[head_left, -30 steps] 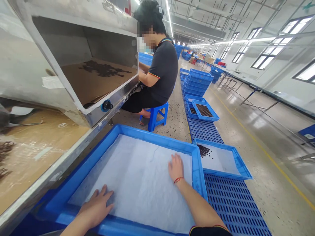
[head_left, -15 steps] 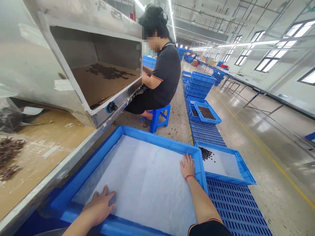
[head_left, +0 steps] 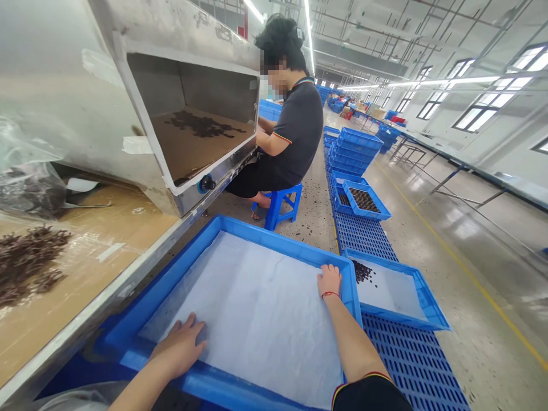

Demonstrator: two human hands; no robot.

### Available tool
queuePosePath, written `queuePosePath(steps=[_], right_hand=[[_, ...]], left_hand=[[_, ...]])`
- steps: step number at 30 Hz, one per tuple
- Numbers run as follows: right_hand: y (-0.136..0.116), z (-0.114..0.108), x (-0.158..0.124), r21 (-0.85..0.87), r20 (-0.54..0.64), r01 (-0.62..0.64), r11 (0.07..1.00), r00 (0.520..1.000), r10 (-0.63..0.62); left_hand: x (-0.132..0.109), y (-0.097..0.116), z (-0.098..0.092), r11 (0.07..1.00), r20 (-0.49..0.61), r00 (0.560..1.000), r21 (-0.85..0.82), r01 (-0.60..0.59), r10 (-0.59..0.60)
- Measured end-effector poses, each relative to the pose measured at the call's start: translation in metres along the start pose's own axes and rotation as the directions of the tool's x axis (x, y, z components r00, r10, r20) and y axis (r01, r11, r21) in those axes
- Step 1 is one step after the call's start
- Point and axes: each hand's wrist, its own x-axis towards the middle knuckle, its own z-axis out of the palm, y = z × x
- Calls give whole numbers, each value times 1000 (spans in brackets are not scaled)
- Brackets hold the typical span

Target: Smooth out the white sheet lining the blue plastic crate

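A large blue plastic tray (head_left: 274,240) sits in front of me, lined with a white sheet (head_left: 257,319). My left hand (head_left: 182,344) rests on the sheet near the tray's front left side, its fingers apart and holding nothing. Toward the far right corner, my right hand (head_left: 330,280) lies on the sheet beside the tray wall. Its fingers look bent and foreshortened, with nothing visible in them. A red string bracelet (head_left: 330,294) circles that wrist.
Left is a cardboard-covered bench (head_left: 128,251) with dark brown pieces (head_left: 32,260) and a metal hood (head_left: 149,120). A co-worker (head_left: 299,131) sits on a blue stool (head_left: 283,205) ahead. A smaller tray (head_left: 398,291) with dark pieces rests on blue slatted boards (head_left: 415,359) at right.
The view has swung slightly left, so more of the bench shows. The fingers of my right hand look more bent than before. My left hand stays on the sheet.
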Motion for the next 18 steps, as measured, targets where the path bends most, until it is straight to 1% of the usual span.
queuePosePath(steps=[5,8,9,11,14,16,18], right_hand=[[-4,-7,-6,14,-41,86,996,995,-86],[-2,-10,-9,45,-36,125,991,992,-123],[0,-11,-9,54,-31,111,992,994,-109],[4,-11,-6,67,-26,39,997,999,-37],[9,-12,1,69,-22,-96,993,995,98],[10,-11,5,70,-7,-144,987,989,145],[8,-11,7,74,18,-166,983,986,165]], left_hand=[[-2,1,0,1000,-32,999,11,0,1],[-4,6,-1,1000,-86,996,20,18,-16],[-5,8,-2,999,-113,993,23,26,-23],[-8,13,-6,999,-175,984,27,31,-26],[-13,19,-14,999,-261,965,29,-16,23],[-18,22,-19,996,-271,959,24,-80,84],[-22,25,-21,990,-232,962,10,-143,141]])
